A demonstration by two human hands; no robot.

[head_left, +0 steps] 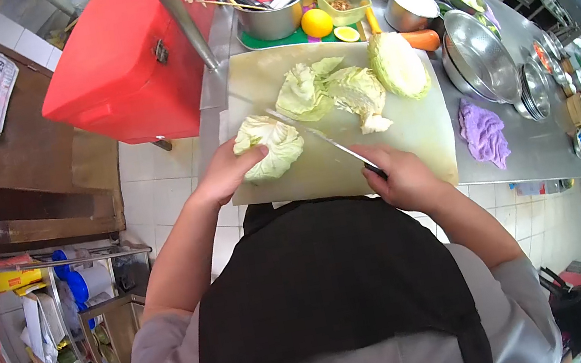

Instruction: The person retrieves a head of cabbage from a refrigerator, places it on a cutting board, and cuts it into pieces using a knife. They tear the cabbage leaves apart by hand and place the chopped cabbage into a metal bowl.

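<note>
My left hand (pixel 229 172) grips a cabbage piece (pixel 271 146). My right hand (pixel 403 176) grips the knife (pixel 330 142), angled over the board (pixel 319 169).

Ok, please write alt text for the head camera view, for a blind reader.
A person's left hand holds a cabbage piece and their right hand a knife, over a pale cutting board; more cabbage lies on it.

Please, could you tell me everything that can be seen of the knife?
The knife has a long, narrow, shiny blade, metal by its look, and a black handle. The right hand grips and partly covers the handle. The blade points forward and left over the cutting board, its tip near the cabbage piece in the left hand. Whether it touches the board I cannot tell.
</note>
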